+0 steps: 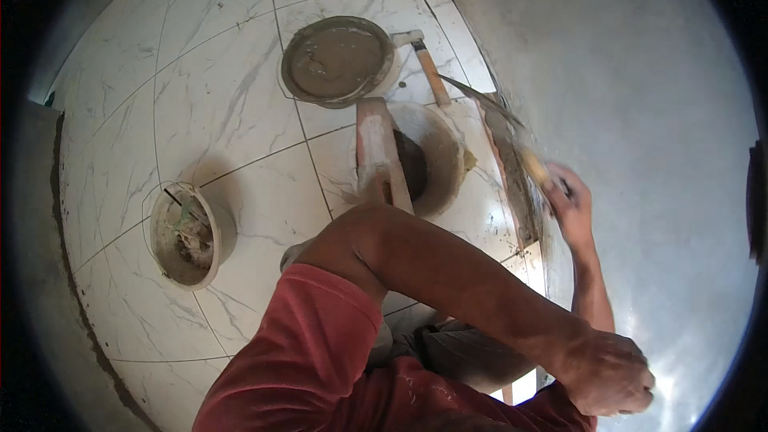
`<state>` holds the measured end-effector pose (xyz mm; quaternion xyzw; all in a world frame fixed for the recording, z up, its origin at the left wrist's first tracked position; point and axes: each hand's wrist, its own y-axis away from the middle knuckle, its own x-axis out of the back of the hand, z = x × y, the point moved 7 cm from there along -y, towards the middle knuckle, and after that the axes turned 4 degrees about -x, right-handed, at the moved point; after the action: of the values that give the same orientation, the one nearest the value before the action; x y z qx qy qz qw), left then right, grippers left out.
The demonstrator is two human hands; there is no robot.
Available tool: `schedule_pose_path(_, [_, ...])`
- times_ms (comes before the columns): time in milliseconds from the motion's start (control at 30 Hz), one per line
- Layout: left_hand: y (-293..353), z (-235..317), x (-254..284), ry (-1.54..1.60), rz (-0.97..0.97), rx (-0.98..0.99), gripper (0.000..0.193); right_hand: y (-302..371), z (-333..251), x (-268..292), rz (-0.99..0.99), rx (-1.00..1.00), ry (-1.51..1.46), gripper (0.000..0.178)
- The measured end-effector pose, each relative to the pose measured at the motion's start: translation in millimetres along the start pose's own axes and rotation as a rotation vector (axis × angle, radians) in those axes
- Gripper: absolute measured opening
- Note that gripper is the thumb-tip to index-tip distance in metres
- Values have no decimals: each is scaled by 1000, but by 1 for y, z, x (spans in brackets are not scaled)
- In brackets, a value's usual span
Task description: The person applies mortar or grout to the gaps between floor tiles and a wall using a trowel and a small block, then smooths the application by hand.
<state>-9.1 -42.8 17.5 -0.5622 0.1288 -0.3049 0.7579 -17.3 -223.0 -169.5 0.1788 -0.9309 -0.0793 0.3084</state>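
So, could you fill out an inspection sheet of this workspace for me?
Surface: white, grey-veined floor tiles.
Things in use: wooden-handled tool with a narrow dark blade; round white bucket of wet-looking grey-brown mix; pale round basin, overlapped in view by a tapered wooden board.
Clutter: orange-brown-handled hammer-like tool; pale bucket on the left, with messy grey contents.
Right fingers: around the bladed tool's handle.
Left fingers: curled; whether they hold anything cannot be told.
Cables: nothing seen.
Surroundings: smooth grey wall on the right.
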Motion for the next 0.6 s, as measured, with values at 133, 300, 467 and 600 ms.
schedule_pose_path(133, [-25,33,37,-53,79,-131,16,-74,-104,-69,-90,419,335,24])
schedule_pose_path(300, [-27,44,98,-73,280,-154,20,-139,-124,-207,-242,735,577,30])
schedule_pose_path(467, [-17,-2,168,-48,179,40,22,-147,-103,-193,-406,442,416,36])
schedule_pose_path(600, [3,-54,233,-145,470,144,22,-138,-33,-55,-243,56,220,41])
